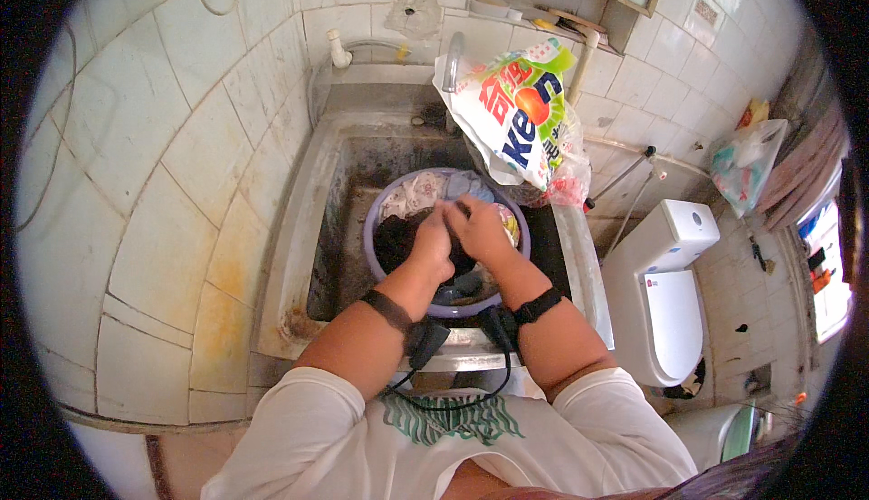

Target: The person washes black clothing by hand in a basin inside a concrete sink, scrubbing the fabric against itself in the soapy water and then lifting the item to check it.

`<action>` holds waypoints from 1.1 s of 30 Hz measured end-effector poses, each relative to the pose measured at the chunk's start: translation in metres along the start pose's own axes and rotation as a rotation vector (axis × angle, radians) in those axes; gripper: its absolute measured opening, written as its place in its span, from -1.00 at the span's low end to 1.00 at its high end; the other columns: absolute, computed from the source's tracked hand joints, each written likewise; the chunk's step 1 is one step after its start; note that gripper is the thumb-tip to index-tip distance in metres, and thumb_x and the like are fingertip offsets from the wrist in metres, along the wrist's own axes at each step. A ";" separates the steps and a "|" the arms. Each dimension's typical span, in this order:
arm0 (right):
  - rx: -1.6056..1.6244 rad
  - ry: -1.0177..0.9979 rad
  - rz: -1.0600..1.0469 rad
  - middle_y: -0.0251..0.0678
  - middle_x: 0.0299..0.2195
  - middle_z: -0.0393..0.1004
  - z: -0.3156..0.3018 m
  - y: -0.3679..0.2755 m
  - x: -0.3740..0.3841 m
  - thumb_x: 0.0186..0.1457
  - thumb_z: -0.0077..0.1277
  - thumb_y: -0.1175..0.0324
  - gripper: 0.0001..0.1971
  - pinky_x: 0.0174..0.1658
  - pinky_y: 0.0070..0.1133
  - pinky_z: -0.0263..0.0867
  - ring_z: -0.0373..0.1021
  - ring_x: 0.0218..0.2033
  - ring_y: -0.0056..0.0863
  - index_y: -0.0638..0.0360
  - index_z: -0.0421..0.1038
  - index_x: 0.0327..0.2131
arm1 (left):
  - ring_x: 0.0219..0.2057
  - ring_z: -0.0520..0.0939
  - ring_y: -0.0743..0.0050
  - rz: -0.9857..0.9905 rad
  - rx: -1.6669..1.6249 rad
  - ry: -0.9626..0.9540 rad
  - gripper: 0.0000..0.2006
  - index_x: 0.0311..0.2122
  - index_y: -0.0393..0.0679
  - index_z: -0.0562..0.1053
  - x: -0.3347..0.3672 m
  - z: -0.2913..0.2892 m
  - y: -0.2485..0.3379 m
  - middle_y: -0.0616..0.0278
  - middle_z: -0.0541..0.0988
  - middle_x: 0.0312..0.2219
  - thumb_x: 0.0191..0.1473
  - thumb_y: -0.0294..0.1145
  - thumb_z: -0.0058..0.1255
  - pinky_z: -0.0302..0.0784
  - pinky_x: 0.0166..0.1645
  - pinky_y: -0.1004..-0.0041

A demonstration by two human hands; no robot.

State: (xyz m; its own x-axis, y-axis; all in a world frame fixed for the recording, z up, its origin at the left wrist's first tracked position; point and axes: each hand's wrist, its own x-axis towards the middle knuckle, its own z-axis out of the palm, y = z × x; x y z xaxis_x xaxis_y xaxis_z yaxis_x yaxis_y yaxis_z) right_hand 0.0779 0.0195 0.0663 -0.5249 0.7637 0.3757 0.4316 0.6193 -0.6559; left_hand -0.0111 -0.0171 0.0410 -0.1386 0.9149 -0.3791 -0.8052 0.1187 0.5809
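Observation:
A round lavender basin [370, 245] full of clothes sits inside the sink. My left hand [433, 242] and my right hand [482, 228] meet over its middle, fingers closed and somewhat blurred. Between and below them is a bunched dark garment [395, 239], which both appear to grip. Pale patterned cloth [415, 193] and a light blue cloth [468, 187] lie at the basin's far side. Grey-blue cloth [460, 286] shows at the near side, below my wrists.
The worn metal sink [294, 269] surrounds the basin, with a faucet [454, 52] behind. A large white detergent bag [516, 115] stands on the sink's back right corner. Further right is a white toilet [672, 319]. A black cable [453, 406] hangs between my forearm straps.

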 end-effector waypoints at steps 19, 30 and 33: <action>1.389 0.141 0.564 -0.25 -0.24 0.43 -0.032 0.045 0.017 0.11 -0.07 0.20 -0.68 -0.08 -0.48 0.26 0.37 -0.24 -0.39 0.25 0.35 -0.18 | 0.22 0.01 0.20 0.316 0.039 0.279 -0.23 0.21 -0.13 -0.01 -0.005 -0.006 0.057 0.17 -0.06 0.24 0.03 0.15 -0.12 -0.26 0.25 0.11; 0.399 -0.170 0.343 -0.22 -0.44 0.48 -0.034 0.044 0.010 -0.11 0.11 0.25 -0.60 -0.22 -0.51 0.31 0.40 -0.36 -0.40 0.29 0.39 -0.19 | -0.30 0.51 0.43 0.452 0.397 -0.109 -0.70 -0.17 -0.35 0.38 -0.013 -0.003 0.057 0.17 0.50 -0.29 0.00 -0.42 0.08 0.41 -0.17 0.45; 0.190 -0.380 0.205 -0.16 -0.35 0.49 -0.013 0.072 0.004 -0.19 0.13 0.23 -0.56 -0.18 -0.51 0.30 0.40 -0.30 -0.33 0.20 0.40 -0.17 | -0.43 0.53 0.47 0.422 0.711 -0.099 -0.73 -0.26 -0.35 0.43 0.002 -0.019 0.054 0.21 0.54 -0.41 -0.11 -0.47 0.14 0.43 -0.31 0.50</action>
State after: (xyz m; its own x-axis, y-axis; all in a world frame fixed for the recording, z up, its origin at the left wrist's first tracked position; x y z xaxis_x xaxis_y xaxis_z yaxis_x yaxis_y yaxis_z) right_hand 0.1170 0.0697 0.0289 -0.6898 0.7238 -0.0175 0.4309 0.3911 -0.8133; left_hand -0.0658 -0.0163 0.0578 -0.2694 0.9629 0.0181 -0.1358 -0.0566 0.9891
